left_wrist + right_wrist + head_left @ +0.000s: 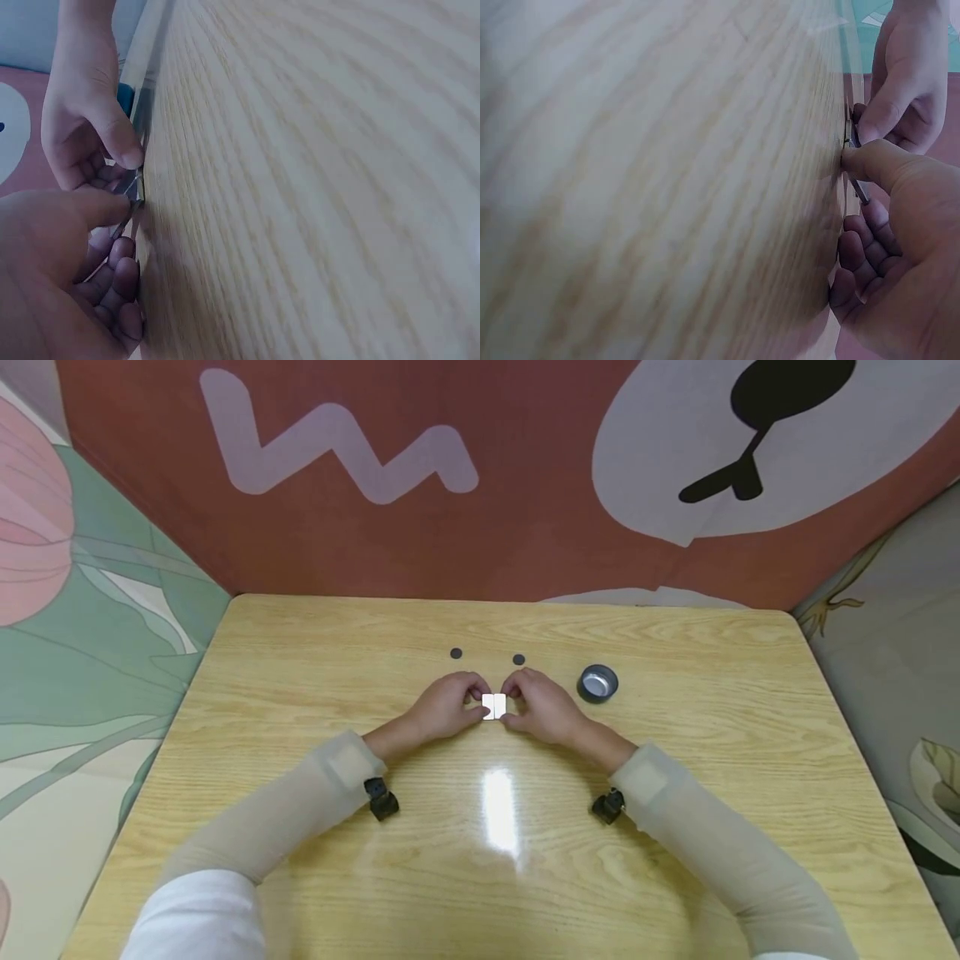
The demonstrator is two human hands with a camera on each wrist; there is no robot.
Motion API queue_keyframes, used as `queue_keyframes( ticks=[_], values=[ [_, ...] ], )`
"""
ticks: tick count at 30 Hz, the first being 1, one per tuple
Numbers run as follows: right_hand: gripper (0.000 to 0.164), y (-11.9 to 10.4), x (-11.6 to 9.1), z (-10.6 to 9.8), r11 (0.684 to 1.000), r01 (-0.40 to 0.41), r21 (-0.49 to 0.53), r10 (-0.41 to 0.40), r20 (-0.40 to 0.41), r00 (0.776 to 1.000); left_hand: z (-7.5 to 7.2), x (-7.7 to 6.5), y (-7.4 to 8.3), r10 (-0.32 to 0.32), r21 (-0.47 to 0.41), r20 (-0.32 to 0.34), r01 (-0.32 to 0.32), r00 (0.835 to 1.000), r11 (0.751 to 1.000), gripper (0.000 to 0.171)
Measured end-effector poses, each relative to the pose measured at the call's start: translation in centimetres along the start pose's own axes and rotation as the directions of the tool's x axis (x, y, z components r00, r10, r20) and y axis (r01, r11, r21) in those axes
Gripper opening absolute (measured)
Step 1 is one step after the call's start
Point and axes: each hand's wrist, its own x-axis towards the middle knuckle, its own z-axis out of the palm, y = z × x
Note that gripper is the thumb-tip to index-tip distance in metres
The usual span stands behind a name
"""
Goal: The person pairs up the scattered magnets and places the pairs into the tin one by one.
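Note:
Two small, shiny, pale rectangular plates lie edge to edge between the hands at mid-table, the left plate (pixel 488 702) meeting the right plate (pixel 500 704) along a thin seam. The left hand (pixel 448 706) pinches the left plate at its outer side, thumb at the near edge and index finger at the far edge. Mirroring it, the right hand (pixel 546 706) pinches the right plate with thumb and index finger. From the left wrist view, a thin metallic edge (pixel 126 217) shows between the fingertips, tilted and close over the table. The other fingers are curled under the palms.
Beyond the hands lie two flat black discs, one at left (pixel 456 653) and one at right (pixel 519 659). A round dark tin (pixel 597 683) with a silvery inside stands to the right of the right hand. The wooden table (pixel 360 643) ends at a red patterned wall (pixel 517 527).

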Motion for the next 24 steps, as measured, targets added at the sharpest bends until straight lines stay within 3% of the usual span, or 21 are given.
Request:
queue_keyframes(
  ticks=[5,14,18,24],
  values=[
    [0.039,0.0,-0.1,0.1,1.0,0.019,-0.006,-0.019,-0.013,1.0,0.0,0.0,0.2,-0.055,-0.057,-0.004,0.055,0.998,0.997,0.02],
    [0.045,0.2,-0.4,-0.1,0.999,0.041,-0.023,-0.041,-0.017,0.999,0.0,0.1,0.3,-0.1,-0.066,0.013,0.101,0.995,0.993,0.02],
    [0.05,0.4,-1.0,-1.0,1.0,0.024,-0.006,-0.024,-0.055,0.998,0.0,0.1,0.4,-0.111,-0.078,0.012,0.112,0.994,0.991,0.02],
    [0.042,1.1,-2.2,-3.0,0.999,0.029,-0.014,-0.031,-0.134,0.99,0.0,0.2,0.4,-0.114,-0.081,0.005,0.114,0.993,0.99,0.019]
  ],
)
